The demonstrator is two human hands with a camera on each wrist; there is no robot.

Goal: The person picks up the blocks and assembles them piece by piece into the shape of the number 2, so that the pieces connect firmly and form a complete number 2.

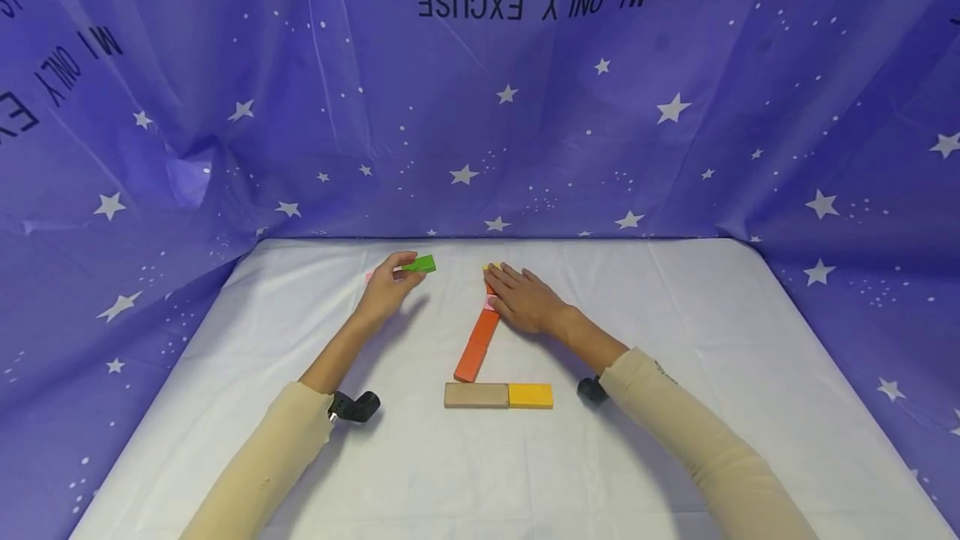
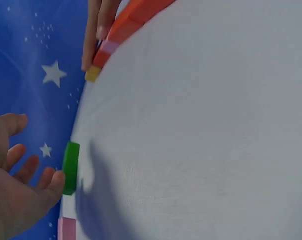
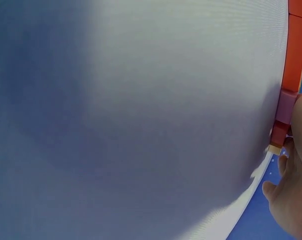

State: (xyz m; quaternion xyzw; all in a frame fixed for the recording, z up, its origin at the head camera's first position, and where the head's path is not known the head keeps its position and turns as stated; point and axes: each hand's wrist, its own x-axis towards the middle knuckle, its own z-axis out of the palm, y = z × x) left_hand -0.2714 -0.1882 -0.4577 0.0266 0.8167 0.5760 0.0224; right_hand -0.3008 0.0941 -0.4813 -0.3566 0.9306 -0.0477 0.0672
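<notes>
My left hand (image 1: 384, 292) hovers at the back left with its thumb and fingers spread around a green block (image 1: 426, 263). In the left wrist view the fingers are apart, one fingertip right at the green block's side. My right hand (image 1: 531, 303) lies over the far end of a slanting row of blocks, its fingers extended along the row's right side. That row has a yellow block (image 3: 275, 149) at the far end, then a red block (image 3: 280, 133), a pink block (image 3: 286, 106) and orange blocks (image 1: 477, 348). The fingers partly cover the far blocks in the head view.
Near the row's front end, a tan block (image 1: 476, 396) and a yellow-orange block (image 1: 531, 396) lie end to end. Another pink block (image 2: 67, 229) lies left of the green one. A white cloth (image 1: 660, 457) covers the table; a purple star-printed curtain (image 1: 555, 148) hangs behind it.
</notes>
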